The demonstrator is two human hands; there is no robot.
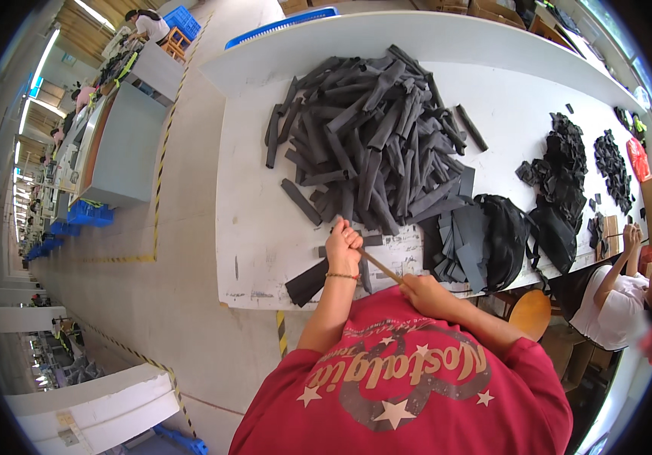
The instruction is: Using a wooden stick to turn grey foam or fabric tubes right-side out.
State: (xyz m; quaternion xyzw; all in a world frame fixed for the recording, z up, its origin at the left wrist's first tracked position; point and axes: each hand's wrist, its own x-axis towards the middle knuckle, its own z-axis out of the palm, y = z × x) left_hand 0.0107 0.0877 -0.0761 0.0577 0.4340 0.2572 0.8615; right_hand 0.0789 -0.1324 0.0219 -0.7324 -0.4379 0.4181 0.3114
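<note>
wooden stick point(381, 267), one, at lower centre, runs between two hands: left hand point(343, 246) fisted over its upper end on one dark strip point(308, 281), right hand point(426, 294) closed round its lower end; one big heap of dark strips point(375, 136) above.

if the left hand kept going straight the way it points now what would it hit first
Most likely the big heap of dark grey strips: the left hand points up the white table at the heap's near edge, though depth is hard to judge.
</note>
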